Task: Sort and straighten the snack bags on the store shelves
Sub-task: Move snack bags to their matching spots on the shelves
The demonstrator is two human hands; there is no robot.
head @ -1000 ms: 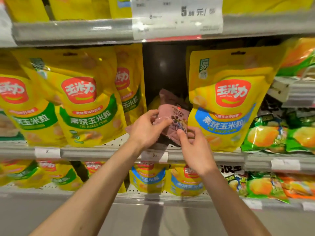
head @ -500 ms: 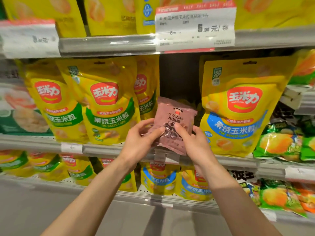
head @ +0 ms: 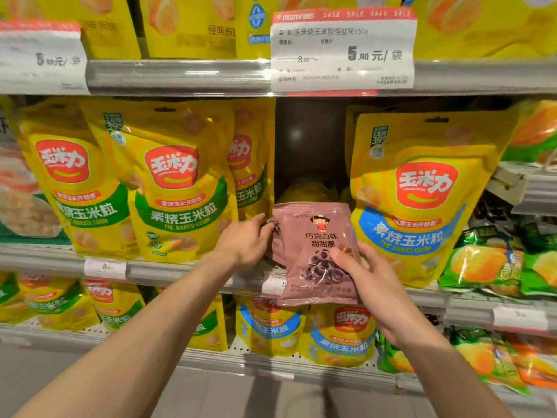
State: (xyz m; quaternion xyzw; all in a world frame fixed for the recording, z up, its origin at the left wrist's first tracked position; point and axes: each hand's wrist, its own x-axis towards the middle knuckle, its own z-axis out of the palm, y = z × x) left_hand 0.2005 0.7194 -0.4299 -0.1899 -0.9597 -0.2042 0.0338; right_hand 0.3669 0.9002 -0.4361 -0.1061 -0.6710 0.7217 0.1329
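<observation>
Evidently misplaced, the brown doughnut bag [head: 316, 251] sits in the gap left of the blue-banded corn bag [head: 422, 200]; right hand [head: 370, 276] pinches it, left hand [head: 244, 242] grips its edge, for removal.

Store aisle, seen close up. Grey metal shelves run across in tiers: top shelf rail [head: 180, 76] w/ glare streaks from overhead light, mid shelf rail [head: 168, 271], lower shelf [head: 271, 362] w/ perforated deck. Big white sale price card [head: 343, 51] w/ red strip clipped to top rail; another price card [head: 39, 58] at far left, blurred. Small white tag [head: 105, 268] on mid rail. Dark back panel [head: 310, 146] shows in a gap, w/ a light spot reflected. Grey floor [head: 286, 399] below.
</observation>
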